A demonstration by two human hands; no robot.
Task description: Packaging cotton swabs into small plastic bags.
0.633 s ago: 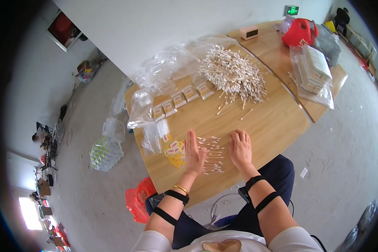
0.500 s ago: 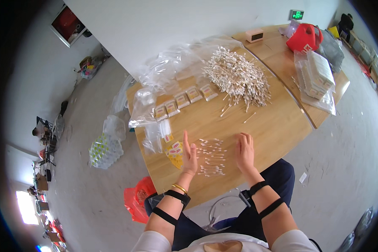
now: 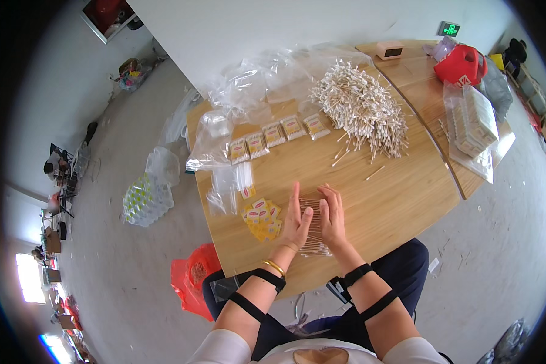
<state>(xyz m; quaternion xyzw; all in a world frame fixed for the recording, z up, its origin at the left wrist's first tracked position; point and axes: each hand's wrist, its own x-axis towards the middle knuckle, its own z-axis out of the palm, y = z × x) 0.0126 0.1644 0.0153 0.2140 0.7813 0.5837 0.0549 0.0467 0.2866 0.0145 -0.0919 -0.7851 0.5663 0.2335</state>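
Observation:
A row of loose cotton swabs (image 3: 315, 246) lies on the wooden table (image 3: 388, 212) in front of me, their sticks running sideways. My left hand (image 3: 295, 221) stands on edge against the left ends, fingers stretched out. Along the right ends, my right hand (image 3: 332, 217) is held the same way, its fingers extended and slightly bent. Both palms face each other and partly hide the swabs. Left of my left hand are fanned yellow and white cards (image 3: 262, 219). Beyond these lie clear plastic sleeves (image 3: 225, 187).
A big heap of cotton swabs (image 3: 364, 112) covers the table's far right. Several filled packets (image 3: 274, 134) line up left of it, before crumpled clear plastic (image 3: 249, 85). On the adjoining table are wrapped packs (image 3: 474, 124) and a red jug (image 3: 460, 65). A red bag (image 3: 194, 279) sits by my left leg.
My hands have come together from either side, the right one moving left to the swabs. The spread swabs are now gathered more evenly between my palms. The view has shifted slightly.

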